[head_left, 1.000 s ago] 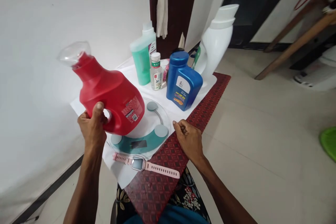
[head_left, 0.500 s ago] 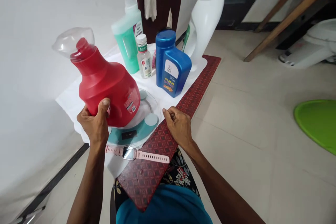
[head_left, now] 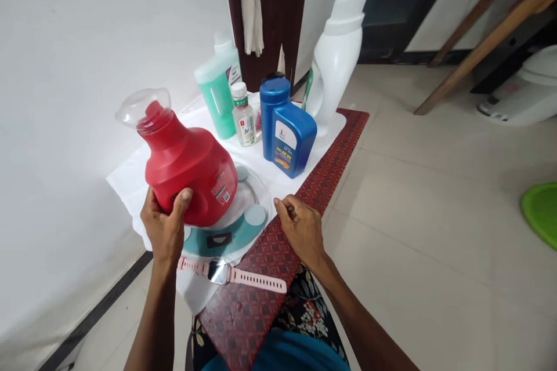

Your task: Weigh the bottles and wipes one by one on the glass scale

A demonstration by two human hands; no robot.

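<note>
Cloth on red tabletop; pale floor tiles, brown door beyond.

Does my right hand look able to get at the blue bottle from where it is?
Probably yes: the right hand looks empty and near the blue bottle, with nothing visible between them, while the red jug sits off to the left.

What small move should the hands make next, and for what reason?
Probably bring the right hand to the side of the red bottle to steady it: the bottle leans, only the left hand grips it, and the right hand, curled, shows nothing in it.
</note>
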